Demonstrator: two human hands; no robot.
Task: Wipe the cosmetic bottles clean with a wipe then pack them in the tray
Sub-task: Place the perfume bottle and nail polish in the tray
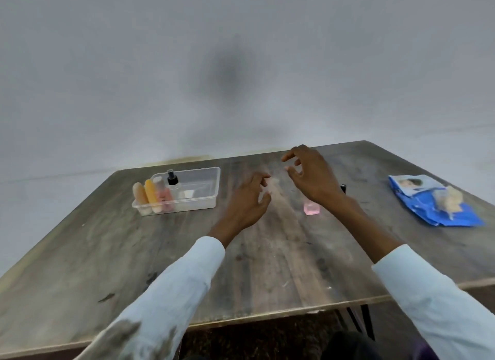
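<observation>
Both hands hover empty over mid-bench, four bottles already packed.

Left hand [250,199] and right hand [310,176] hang loosely curled, holding nothing. The bottles [155,197] crowd the tray [203,172]'s left end, left of centre, likely saving room. The right wrist half-hides a pink bottle [311,208]; the wipe pack [431,201] sits far right.

A single head-worn view is given, aimed forward and down over the table [267,266] from its near edge, fairly close; the far wall appears blurred.
</observation>
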